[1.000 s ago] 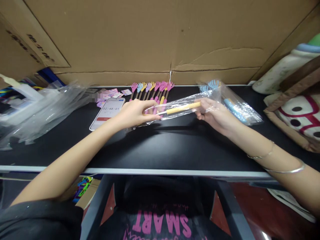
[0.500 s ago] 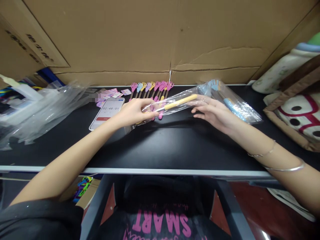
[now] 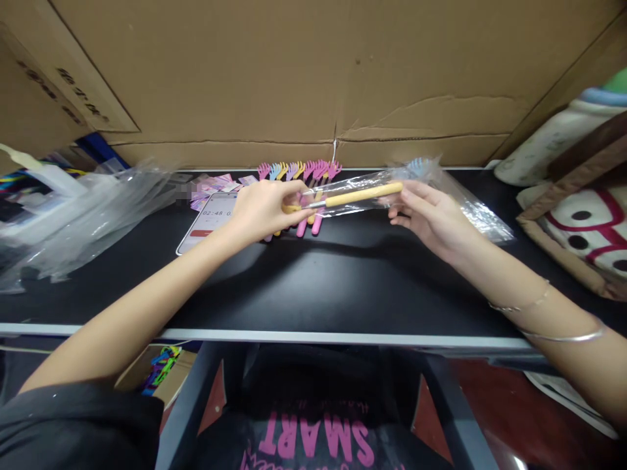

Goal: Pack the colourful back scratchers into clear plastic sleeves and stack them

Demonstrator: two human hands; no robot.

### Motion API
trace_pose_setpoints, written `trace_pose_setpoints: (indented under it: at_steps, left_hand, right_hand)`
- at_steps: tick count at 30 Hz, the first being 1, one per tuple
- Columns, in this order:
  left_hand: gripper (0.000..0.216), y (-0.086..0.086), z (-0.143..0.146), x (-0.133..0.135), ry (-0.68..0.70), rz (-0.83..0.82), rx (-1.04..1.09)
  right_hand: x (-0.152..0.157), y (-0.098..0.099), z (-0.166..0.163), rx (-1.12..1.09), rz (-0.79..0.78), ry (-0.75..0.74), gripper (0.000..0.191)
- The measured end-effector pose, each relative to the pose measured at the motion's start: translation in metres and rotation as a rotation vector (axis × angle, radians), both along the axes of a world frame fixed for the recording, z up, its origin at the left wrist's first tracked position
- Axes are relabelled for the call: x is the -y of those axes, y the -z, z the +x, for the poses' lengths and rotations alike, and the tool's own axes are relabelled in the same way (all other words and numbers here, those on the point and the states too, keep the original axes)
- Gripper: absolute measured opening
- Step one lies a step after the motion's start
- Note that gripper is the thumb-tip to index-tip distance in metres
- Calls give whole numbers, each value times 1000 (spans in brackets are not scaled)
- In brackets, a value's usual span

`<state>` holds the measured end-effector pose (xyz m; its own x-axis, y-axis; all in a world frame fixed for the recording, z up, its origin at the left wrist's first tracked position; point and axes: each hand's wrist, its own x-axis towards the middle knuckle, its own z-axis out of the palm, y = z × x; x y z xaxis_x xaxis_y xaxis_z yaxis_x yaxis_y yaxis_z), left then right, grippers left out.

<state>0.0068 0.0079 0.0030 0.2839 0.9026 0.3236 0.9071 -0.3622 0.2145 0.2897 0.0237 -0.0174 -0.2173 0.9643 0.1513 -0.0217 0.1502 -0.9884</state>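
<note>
A yellow-handled back scratcher (image 3: pixel 363 194) lies inside a clear plastic sleeve, held nearly level above the black table. My left hand (image 3: pixel 269 205) is closed on its metal shaft end, hiding most of the head. At the other end, my right hand (image 3: pixel 434 212) pinches the handle tip through the film with thumb and fingers. Behind my left hand, several back scratchers with pink, blue, yellow and purple claw heads (image 3: pixel 321 168) lie in a row. Beyond my right hand is a blue-headed back scratcher (image 3: pixel 417 168) in clear plastic.
A phone (image 3: pixel 208 222) with a running timer lies left of centre, by some small printed cards (image 3: pixel 215 184). Clear plastic bags (image 3: pixel 108 209) are heaped at the left. A cardboard wall (image 3: pixel 294 78) stands behind, and a bag with a cartoon face (image 3: pixel 582 228) at the right.
My right hand has shifted slightly right and its fingers have closed on the handle's tip. The back scratcher has moved a little to the right and levelled out.
</note>
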Motion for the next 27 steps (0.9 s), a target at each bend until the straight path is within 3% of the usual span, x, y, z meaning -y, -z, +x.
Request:
trace_pose_setpoints:
  at_steps: [6,10,14,17,21,27]
  left_hand:
    - [18,-15,14,-17,59,202,-24]
    - [19,-22,33,-37,141,300,-49]
    - [25,-17,55,-62,241,337,-105]
    - [27,-4,72,-77,303,368,-195]
    - [28,15,87,-87,373,412,-345]
    - [31,30,95,-87,355,318,-451]
  right_hand:
    - [16,-16,0,30,370,106,21]
    - [30,-23,3,198,657,190,6]
    - [33,-23,3,513,889,25,5]
    - [27,-18,1,738,908,-166,12]
    - [18,-10,0,966,929,-275,18]
    - [15,1,0,957,863,-370,15]
